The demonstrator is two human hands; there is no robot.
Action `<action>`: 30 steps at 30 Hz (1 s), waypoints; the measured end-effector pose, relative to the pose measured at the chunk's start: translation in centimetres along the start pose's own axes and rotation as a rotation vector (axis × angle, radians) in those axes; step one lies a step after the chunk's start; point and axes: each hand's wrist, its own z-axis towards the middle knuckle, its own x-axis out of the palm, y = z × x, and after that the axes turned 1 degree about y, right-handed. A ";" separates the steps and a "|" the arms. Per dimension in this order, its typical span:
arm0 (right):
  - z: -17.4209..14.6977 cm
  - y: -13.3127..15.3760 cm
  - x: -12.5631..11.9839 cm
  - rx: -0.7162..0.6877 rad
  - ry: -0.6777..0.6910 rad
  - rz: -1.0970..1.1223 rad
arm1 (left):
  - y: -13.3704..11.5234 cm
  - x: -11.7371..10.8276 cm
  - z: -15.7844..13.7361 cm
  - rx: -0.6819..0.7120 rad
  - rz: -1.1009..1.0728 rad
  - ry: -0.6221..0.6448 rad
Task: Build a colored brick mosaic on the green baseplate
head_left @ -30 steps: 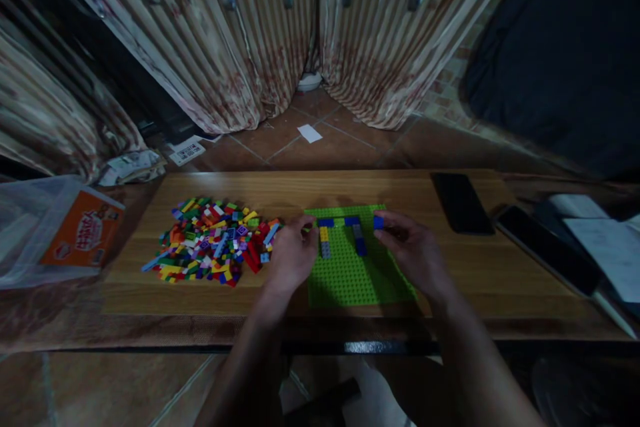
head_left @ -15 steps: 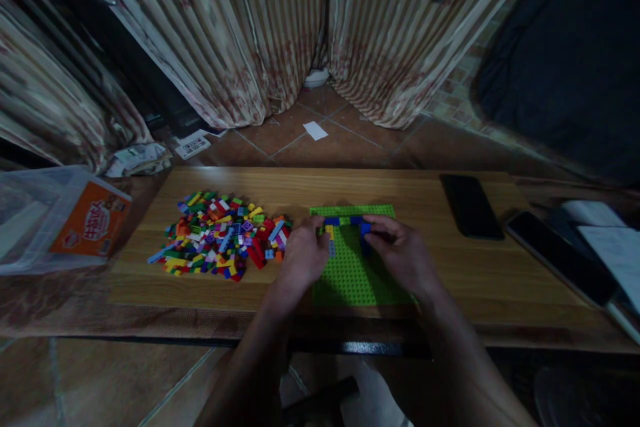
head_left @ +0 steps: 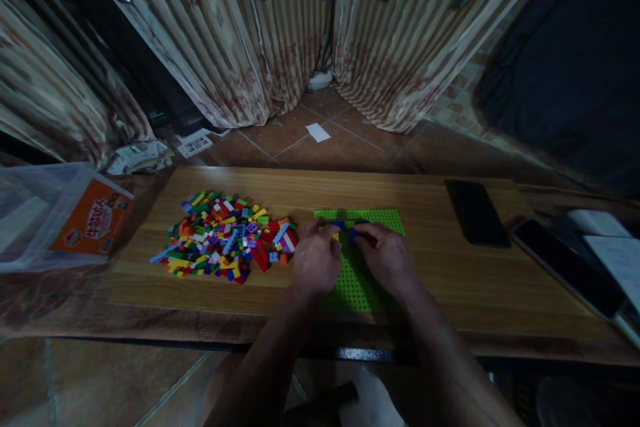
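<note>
A green studded baseplate [head_left: 357,290] lies under both hands. Near its far edge a small row of toy bricks is built up, with a blue brick [head_left: 338,224] and a yellow brick [head_left: 335,237] showing beside my left fingers. My left hand [head_left: 316,260] is closed at the row's left end, its fingertips against these bricks and covering part of them. My right hand [head_left: 389,255] pinches a dark blue brick [head_left: 353,237] between thumb and fingers at the right end. Where that brick meets the others is hidden by my fingers.
A heap of mixed coloured bricks [head_left: 225,237] spreads over the wooden table [head_left: 425,300] left of the baseplate. A black phone-like slab [head_left: 477,212] lies to the right, with another dark phone [head_left: 565,267] beyond it. A clear plastic box [head_left: 45,213] stands far left.
My right hand has moved left, closer to my left hand. My left hand now covers more of the bricks at the left end. The view has shifted slightly.
</note>
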 end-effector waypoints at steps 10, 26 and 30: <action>0.2 -0.3 0.4 -0.004 -0.058 -0.029 | -0.1 2.1 -0.9 0.097 0.160 -0.061; 0.9 -0.2 0.9 0.181 -0.109 0.062 | -0.7 2.3 -0.4 0.043 0.193 -0.072; 1.0 0.3 1.0 0.187 -0.129 0.024 | -0.6 2.5 -0.5 0.040 0.187 -0.087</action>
